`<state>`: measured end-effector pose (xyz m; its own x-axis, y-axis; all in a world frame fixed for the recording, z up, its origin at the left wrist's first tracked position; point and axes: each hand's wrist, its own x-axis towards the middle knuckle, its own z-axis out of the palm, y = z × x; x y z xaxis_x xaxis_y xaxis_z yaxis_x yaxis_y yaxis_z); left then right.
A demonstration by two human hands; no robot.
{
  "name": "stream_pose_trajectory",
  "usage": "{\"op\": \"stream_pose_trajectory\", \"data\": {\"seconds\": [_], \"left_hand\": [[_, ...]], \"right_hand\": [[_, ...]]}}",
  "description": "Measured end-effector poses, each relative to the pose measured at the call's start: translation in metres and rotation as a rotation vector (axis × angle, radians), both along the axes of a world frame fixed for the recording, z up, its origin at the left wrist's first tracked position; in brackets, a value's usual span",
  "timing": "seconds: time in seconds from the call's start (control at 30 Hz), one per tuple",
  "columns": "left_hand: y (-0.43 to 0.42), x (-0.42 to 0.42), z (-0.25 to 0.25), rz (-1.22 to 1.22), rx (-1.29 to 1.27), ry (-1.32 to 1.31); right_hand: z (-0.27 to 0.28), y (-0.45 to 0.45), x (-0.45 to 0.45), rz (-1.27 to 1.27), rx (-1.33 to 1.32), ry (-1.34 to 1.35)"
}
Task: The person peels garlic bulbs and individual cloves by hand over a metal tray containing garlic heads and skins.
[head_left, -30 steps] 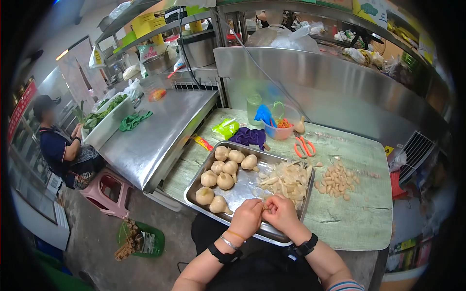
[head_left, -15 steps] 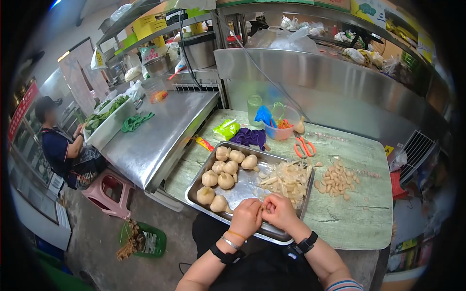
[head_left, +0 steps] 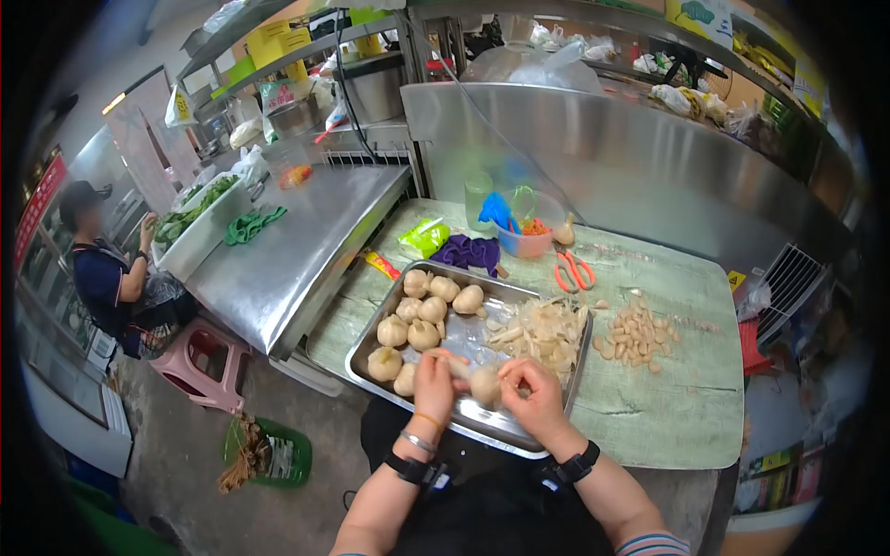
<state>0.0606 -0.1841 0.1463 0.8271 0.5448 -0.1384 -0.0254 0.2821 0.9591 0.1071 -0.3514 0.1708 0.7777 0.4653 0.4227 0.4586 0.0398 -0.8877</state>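
Observation:
A whole garlic bulb (head_left: 485, 383) hangs above the steel tray's near side, its stem slanting up to the left. My left hand (head_left: 434, 387) is closed round the stem end. At the bulb's right edge, my right hand (head_left: 538, 398) has its fingers bent in a pinch; what they hold, if anything, is too small to make out. In the steel tray (head_left: 366, 324), several unpeeled garlic bulbs (head_left: 394, 331) sit on the left and a heap of papery garlic skins (head_left: 540, 334) lies on the right. Peeled garlic cloves (head_left: 635, 338) are piled on the table beside it.
Behind the tray are orange-handled scissors (head_left: 575, 271), a plastic tub (head_left: 527, 243), a purple cloth (head_left: 468, 254) and a green packet (head_left: 425, 238). A steel counter (head_left: 306, 222) adjoins on the left, where another person (head_left: 111, 278) sits by a bin of greens (head_left: 209, 243).
My hands have moved apart from their pinch together. A whole garlic bulb is now in my left hand, between the two. The view has shifted slightly.

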Motion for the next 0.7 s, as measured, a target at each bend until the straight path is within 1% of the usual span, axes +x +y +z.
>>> {"op": "stream_pose_trajectory", "data": {"seconds": [0.03, 0.07, 0.1, 0.17, 0.23, 0.27, 0.3, 0.37, 0.4, 0.43, 0.5, 0.57, 0.63, 0.7], "left_hand": [[0.002, 0.003, 0.0, 0.046, -0.142, -0.013], [0.002, 0.003, -0.002, 0.055, -0.125, -0.038], [0.001, 0.003, -0.005, 0.057, -0.113, -0.058], [0.003, -0.002, 0.006, 0.015, -0.142, -0.107], [0.009, -0.002, 0.003, 0.001, 0.036, -0.225], [0.008, -0.002, 0.003, -0.01, 0.021, -0.284], [0.007, -0.003, 0.004, -0.017, 0.018, -0.28], [0.004, -0.006, 0.009, -0.161, 0.441, -0.248], [-0.003, -0.005, 0.015, -0.162, 0.601, -0.242], [-0.006, -0.005, 0.019, -0.165, 0.6, -0.238], [-0.011, -0.004, 0.023, -0.312, 0.875, -0.2], [-0.013, -0.006, 0.022, -0.298, 0.867, -0.203], [-0.01, -0.009, 0.021, -0.419, 0.766, -0.073], [-0.008, -0.009, 0.011, -0.427, 0.838, -0.002]], "right_hand": [[-0.004, -0.002, 0.001, -0.062, 0.04, -0.076], [-0.009, -0.003, 0.004, -0.105, 0.015, -0.125], [-0.011, -0.006, 0.002, -0.126, -0.013, -0.096], [-0.011, -0.008, 0.003, -0.089, -0.019, -0.015], [-0.008, -0.009, 0.002, -0.082, 0.003, 0.052], [-0.007, -0.009, 0.002, -0.049, 0.039, 0.102], [-0.009, -0.009, 0.003, -0.057, 0.037, 0.106], [-0.015, -0.008, 0.006, -0.02, 0.027, 0.127], [-0.016, -0.008, 0.005, -0.023, 0.026, 0.133], [-0.016, -0.008, 0.006, -0.027, -0.008, 0.102], [-0.015, -0.008, 0.006, -0.029, -0.042, 0.071], [-0.015, -0.008, 0.007, -0.016, -0.05, 0.049], [-0.019, -0.008, 0.008, -0.01, -0.086, 0.06], [-0.022, -0.007, 0.007, 0.01, -0.104, 0.054]]}}
